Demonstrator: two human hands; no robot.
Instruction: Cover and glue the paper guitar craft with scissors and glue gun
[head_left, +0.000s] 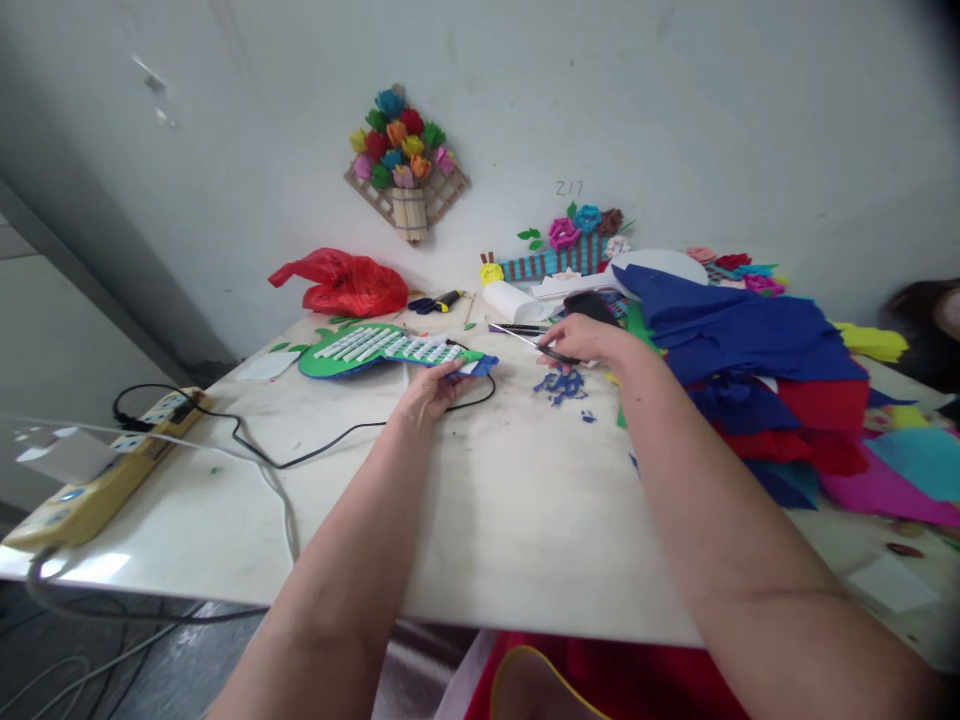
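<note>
My left hand [431,388] grips the narrow blue end of a green craft piece [319,362], rounded at its far left, edged in blue and covered with rows of white strips. In my right hand [589,340] is a pair of scissors [517,338] with dark handles. Its blades point left toward the craft piece but stay apart from it; whether they are spread is too small to tell. Small blue scraps [561,385] lie on the table just below my right hand.
Stacked coloured sheets [750,340] cover the table's right side. A red plastic bag [352,285] and yellow-black pliers [448,301] lie at the back. A yellow power strip [142,460] stands left, and a black cable [330,442] crosses toward my left hand. Paper flowers [397,140] hang on the wall.
</note>
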